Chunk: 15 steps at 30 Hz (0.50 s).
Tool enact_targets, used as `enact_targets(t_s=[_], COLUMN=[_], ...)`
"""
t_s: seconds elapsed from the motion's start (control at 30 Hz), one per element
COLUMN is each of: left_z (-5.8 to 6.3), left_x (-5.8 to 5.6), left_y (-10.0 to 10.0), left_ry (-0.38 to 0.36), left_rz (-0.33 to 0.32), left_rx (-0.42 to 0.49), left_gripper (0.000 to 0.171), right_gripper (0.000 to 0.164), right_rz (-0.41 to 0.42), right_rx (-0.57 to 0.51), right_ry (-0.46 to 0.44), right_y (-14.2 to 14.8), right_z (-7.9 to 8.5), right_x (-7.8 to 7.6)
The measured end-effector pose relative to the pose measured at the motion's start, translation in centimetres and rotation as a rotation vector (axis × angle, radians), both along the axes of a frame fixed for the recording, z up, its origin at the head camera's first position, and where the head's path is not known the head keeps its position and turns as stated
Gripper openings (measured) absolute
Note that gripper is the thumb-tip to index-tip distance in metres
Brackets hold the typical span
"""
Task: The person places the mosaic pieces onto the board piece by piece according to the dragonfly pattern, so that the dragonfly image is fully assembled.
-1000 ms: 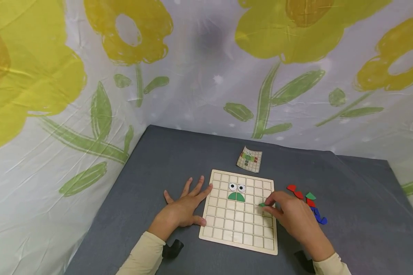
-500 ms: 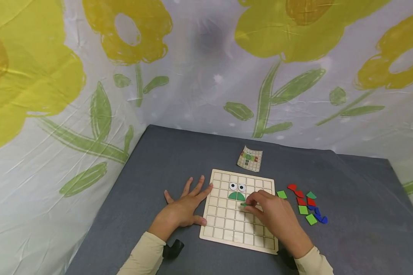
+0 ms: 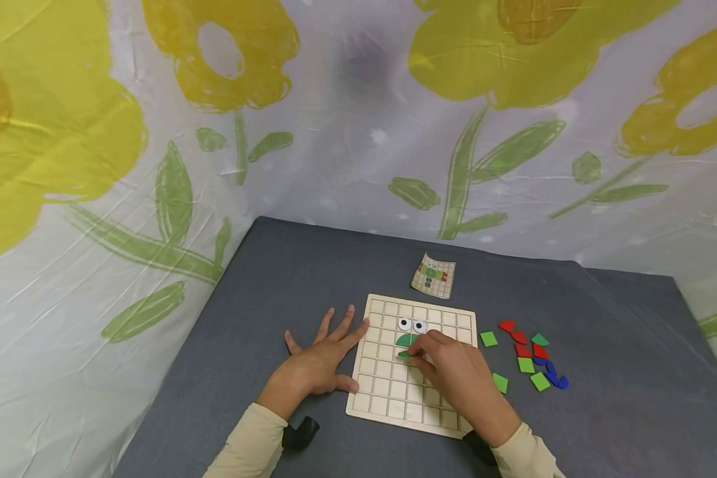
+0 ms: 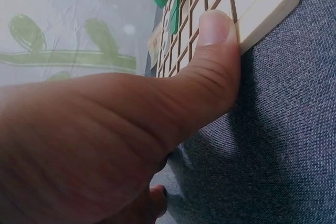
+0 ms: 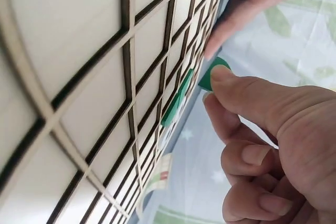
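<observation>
My right hand (image 3: 454, 372) pinches a green quarter-round piece (image 5: 213, 73) between thumb and forefinger, close over the wooden grid board (image 3: 388, 405). Two green pieces (image 5: 178, 98) lie side by side in the grid, partly behind the right hand in the head view. Directly above them sit two round eye pieces (image 3: 404, 324), white with black pupils. My left hand (image 3: 319, 365) rests at the board's left edge with fingers spread; in the left wrist view its thumb (image 4: 215, 35) presses on the board's rim.
A small printed card (image 3: 433, 276) showing a coloured grid figure lies behind the board. Right of the board are light green squares (image 3: 525, 365), red pieces (image 3: 520, 337), a dark green piece (image 3: 540, 339) and blue pieces (image 3: 552, 377). A flower-printed cloth (image 3: 358, 133) hangs behind the table.
My right hand has carried the green piece leftward over the board to just below the two green pieces. Light green squares once behind that hand now show. The left hand has stayed put.
</observation>
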<state>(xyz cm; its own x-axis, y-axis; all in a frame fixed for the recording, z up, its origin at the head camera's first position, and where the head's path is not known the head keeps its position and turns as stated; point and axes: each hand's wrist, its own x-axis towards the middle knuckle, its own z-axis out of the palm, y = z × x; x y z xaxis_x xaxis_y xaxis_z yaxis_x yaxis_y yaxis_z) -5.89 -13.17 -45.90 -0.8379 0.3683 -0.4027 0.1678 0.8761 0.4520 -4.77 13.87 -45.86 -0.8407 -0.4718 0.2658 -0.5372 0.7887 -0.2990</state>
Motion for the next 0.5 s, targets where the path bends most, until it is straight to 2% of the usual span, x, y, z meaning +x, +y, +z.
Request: enact_targets(t_s=[0.13, 0.37, 0.5], left_z=[0.0, -1.0, -0.4], left_x=[0.0, -0.4, -0.1], left_y=[-0.1, -0.3, -0.3], left_ry=[0.002, -0.024, -0.011], left_rz=[-0.001, 0.001, -0.001], left_rx=[0.003, 0.023, 0.016], left_gripper=[0.113, 0.115, 0.114], right_gripper=[0.020, 0.022, 0.021], right_rz=[-0.013, -0.021, -0.025], right_rx=[0.030, 0.076, 0.092], right_ry=[-0.007, -0.007, -0.028], right_y=[-0.5, -1.3, -1.7], right_z=[0.0, -0.2, -0.2], right_x=[-0.1, -0.2, -0.2])
